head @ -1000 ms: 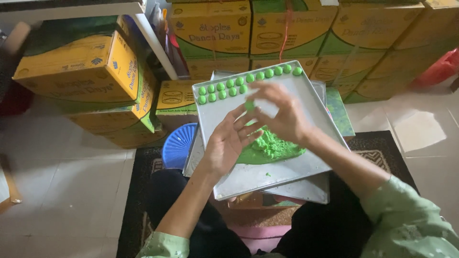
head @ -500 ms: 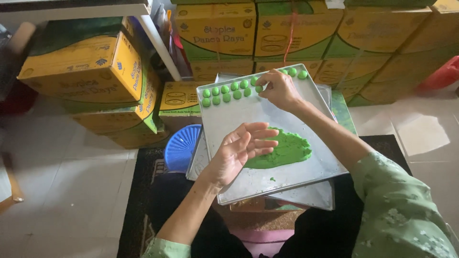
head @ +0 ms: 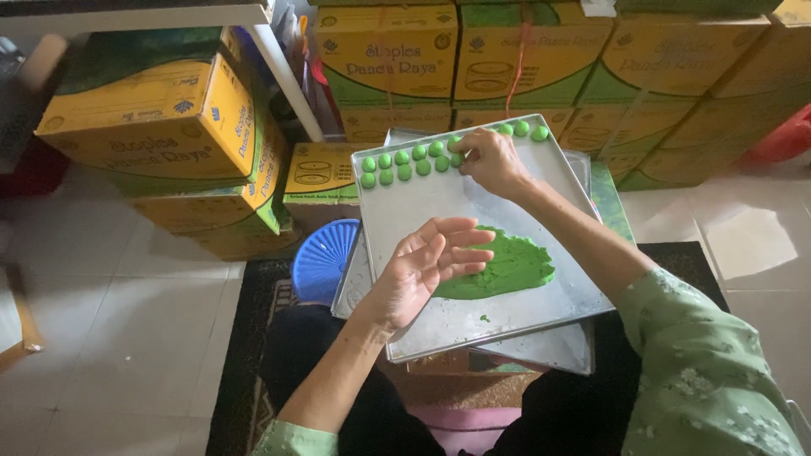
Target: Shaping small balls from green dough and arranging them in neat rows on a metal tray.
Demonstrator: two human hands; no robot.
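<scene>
Right hand (head: 492, 160) pinches a green dough ball (head: 457, 158) into the tray's (head: 507, 317) far row, while left hand (head: 422, 268) hovers open and empty over the dough slab (head: 515, 266).

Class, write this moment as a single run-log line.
right hand: at green balls row | left hand: open above green dough | metal tray: on lap

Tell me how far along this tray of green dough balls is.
Done: two rows of small green balls sit along the far edge of the metal tray. In hand: the right hand is at the second row's end; the left hand hovers open, palm up. Left: a large lump of green dough, and most of the tray is bare.
</scene>
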